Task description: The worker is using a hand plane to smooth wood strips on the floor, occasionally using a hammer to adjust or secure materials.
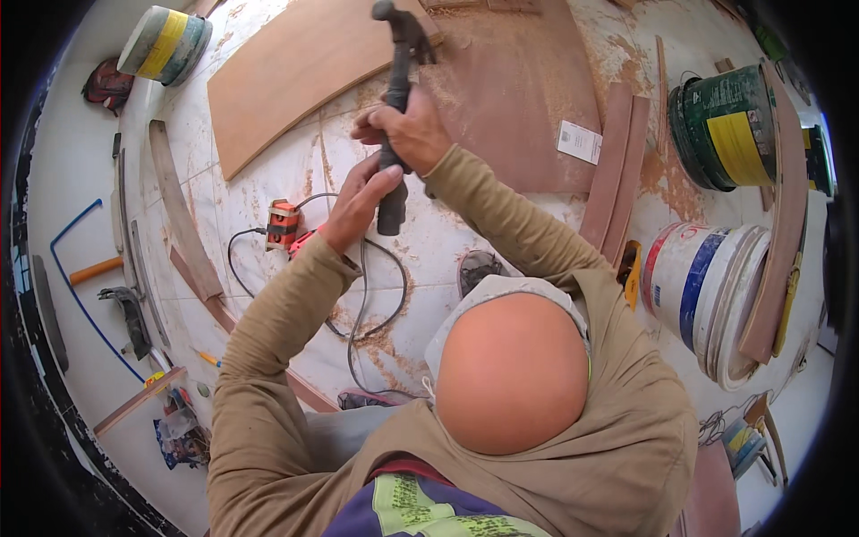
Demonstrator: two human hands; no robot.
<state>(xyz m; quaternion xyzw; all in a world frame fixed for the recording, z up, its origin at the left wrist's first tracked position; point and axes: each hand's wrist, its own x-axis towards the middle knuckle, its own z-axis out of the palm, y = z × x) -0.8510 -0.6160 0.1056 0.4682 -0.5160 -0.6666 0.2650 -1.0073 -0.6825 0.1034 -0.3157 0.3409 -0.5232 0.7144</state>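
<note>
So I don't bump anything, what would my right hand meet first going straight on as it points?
Past the hammer it holds, your right hand seems lined up first with the light-brown wooden panel, though depth is unclear and it may pass above it.

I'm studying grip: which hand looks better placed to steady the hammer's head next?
Probably the right hand: it is farther up the hammer, closer to the head. The left hand sits lower, toward the handle's butt.
</note>
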